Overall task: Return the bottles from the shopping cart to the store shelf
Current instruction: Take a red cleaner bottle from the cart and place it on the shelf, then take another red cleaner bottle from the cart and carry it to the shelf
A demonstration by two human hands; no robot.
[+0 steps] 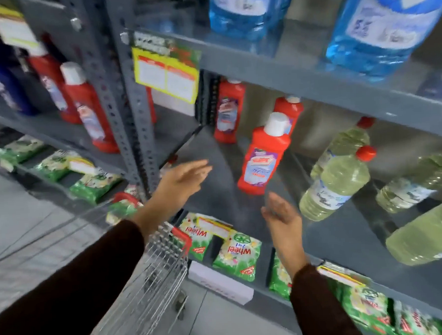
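A red bottle (263, 155) with a white cap stands on the grey middle shelf (216, 193), near its front. Two more red bottles (229, 111) stand behind it. My left hand (182, 181) hovers open to the left of the front bottle, fingers spread, holding nothing. Just below and right of that bottle, my right hand (282, 215) is open too and is not touching it. The wire shopping cart (153, 274) with red trim sits below my left arm; I cannot see what is inside it.
Pale green bottles (334, 185) with red caps lie along the same shelf to the right. Large blue bottles (383, 26) stand on the shelf above. Green detergent packets (233, 253) fill the shelf below. More red bottles (85, 105) stand in the left bay.
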